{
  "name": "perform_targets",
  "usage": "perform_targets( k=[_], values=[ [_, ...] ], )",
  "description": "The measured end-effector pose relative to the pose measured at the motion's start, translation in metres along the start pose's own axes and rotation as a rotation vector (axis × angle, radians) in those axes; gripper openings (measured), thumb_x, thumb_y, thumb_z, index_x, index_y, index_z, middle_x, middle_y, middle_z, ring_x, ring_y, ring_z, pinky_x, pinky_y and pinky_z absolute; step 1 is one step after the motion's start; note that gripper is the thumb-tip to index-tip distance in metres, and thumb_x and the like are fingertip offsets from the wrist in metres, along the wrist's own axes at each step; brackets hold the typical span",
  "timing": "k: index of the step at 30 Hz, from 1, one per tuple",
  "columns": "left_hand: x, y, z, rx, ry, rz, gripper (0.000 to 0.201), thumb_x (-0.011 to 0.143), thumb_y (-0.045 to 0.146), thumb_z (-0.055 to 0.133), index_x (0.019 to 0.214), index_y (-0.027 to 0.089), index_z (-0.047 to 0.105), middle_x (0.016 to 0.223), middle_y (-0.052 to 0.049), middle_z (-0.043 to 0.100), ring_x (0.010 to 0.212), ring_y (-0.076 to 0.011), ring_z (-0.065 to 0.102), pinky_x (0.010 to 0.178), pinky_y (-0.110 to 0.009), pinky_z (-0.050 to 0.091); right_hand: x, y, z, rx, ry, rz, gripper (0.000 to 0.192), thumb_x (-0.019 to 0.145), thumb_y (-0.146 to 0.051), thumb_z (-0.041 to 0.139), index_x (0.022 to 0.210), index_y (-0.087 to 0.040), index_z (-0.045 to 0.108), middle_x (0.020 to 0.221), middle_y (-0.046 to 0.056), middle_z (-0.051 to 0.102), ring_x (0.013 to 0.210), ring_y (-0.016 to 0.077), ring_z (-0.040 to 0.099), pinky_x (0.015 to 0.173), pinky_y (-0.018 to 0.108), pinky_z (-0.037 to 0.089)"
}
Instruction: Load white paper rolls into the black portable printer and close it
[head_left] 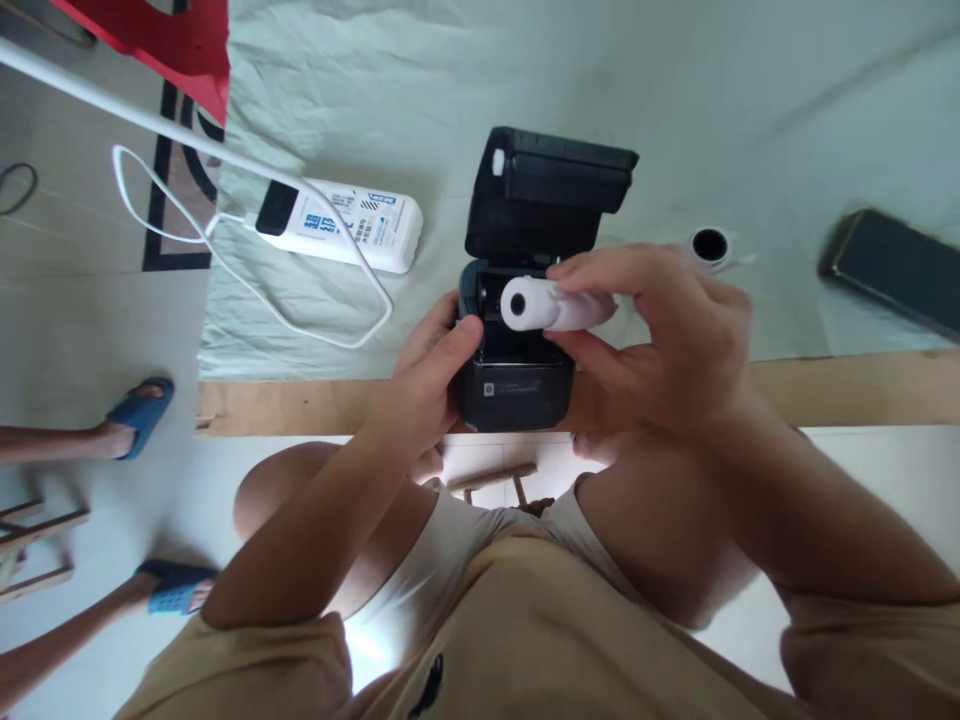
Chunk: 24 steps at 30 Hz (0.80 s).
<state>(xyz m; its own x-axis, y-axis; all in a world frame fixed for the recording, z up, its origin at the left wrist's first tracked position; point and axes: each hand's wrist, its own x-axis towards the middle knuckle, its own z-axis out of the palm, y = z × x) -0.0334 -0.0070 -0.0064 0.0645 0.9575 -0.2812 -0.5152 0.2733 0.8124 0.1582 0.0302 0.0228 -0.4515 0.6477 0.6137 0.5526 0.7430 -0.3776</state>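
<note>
My left hand [431, 375] grips the left side of a small black portable printer [517, 395], its thumb near the compartment edge. The printer's hinged lid [551, 195] stands open away from me. Between the thumb and fingers of my right hand [667, 330] is a white paper roll [559, 305], its end with a dark hole facing left. The roll is over the open compartment; whether it touches the inside I cannot tell. Just beyond my right hand lies another small white roll [709, 247] with a dark centre, in what looks like clear wrapping.
On the pale green cloth [337, 60] at left lies a white power bank [352, 225] with a white cable [262, 295]. A dark phone-like slab [900, 270] lies at right. The wooden table edge [750, 388] runs before me. Another person's feet in blue slippers [142, 415] are at left.
</note>
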Motion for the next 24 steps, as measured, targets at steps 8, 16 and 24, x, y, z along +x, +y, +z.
perform_targets(
  k=[8, 16, 24],
  values=[
    [-0.005, 0.0, -0.008, 0.052, -0.058, -0.084, 0.039, 0.093, 0.047, 0.07, 0.124, 0.023, 0.064, 0.111, -0.006, 0.078, 0.087, -0.0204, 0.076, 0.065, -0.024, 0.059, 0.001, 0.01, 0.013, 0.041, -0.03, -0.036, 0.014, 0.09, -0.012, 0.065, 0.087, -0.026, 0.062, 0.105, -0.003, 0.081, 0.094, 0.0169, 0.077, 0.081, 0.036, 0.058],
    [-0.002, 0.001, -0.01, 0.039, -0.045, -0.091, 0.036, 0.091, 0.044, 0.073, 0.118, 0.022, 0.066, 0.094, -0.002, 0.076, 0.076, -0.0165, 0.074, 0.062, -0.024, 0.061, 0.002, 0.001, 0.007, 0.096, -0.018, -0.21, 0.016, 0.085, -0.012, 0.069, 0.084, -0.024, 0.058, 0.086, -0.003, 0.076, 0.074, 0.0155, 0.068, 0.068, 0.036, 0.045],
    [0.0, -0.004, -0.021, 0.21, -0.133, 0.069, 0.085, 0.072, 0.032, 0.091, 0.146, 0.029, 0.051, 0.136, -0.007, 0.069, 0.121, -0.0291, 0.07, 0.092, -0.031, 0.063, 0.0, 0.004, 0.011, 0.129, -0.171, -0.301, 0.014, 0.096, -0.037, 0.064, 0.092, -0.024, 0.062, 0.087, -0.001, 0.075, 0.085, 0.0181, 0.071, 0.072, 0.039, 0.047]
  ],
)
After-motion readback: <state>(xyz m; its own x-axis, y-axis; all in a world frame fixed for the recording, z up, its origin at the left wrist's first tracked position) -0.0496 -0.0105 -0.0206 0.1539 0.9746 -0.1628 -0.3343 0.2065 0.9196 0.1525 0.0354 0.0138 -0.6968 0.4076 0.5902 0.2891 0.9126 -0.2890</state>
